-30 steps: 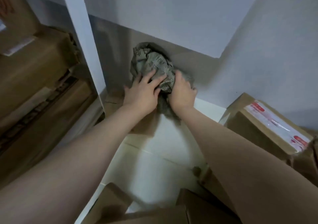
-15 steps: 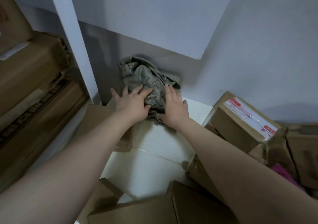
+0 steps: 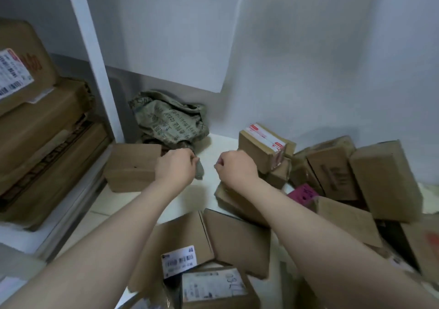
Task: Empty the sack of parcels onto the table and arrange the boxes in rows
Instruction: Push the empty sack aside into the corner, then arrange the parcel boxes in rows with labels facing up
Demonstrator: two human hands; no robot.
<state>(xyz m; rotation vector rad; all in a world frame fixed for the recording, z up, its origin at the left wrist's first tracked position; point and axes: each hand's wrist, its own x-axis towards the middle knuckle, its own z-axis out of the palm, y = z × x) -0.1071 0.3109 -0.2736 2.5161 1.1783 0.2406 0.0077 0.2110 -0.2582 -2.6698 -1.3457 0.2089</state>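
The crumpled sack (image 3: 166,123) lies mid-frame against the wall, on the white surface (image 3: 218,144). The left hand (image 3: 175,168) pinches its trailing corner. The right hand (image 3: 236,167) is curled into an empty fist. Boxes (image 3: 384,178) lie jumbled at right and bottom.

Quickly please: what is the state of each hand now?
Left hand: fingers curled beside the sack corner; grip cannot be told.
Right hand: closed, holding nothing.

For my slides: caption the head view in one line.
Crumpled grey-green printed sack in the corner; left hand and right hand curled before it, brown cardboard boxes unsorted on the white table.
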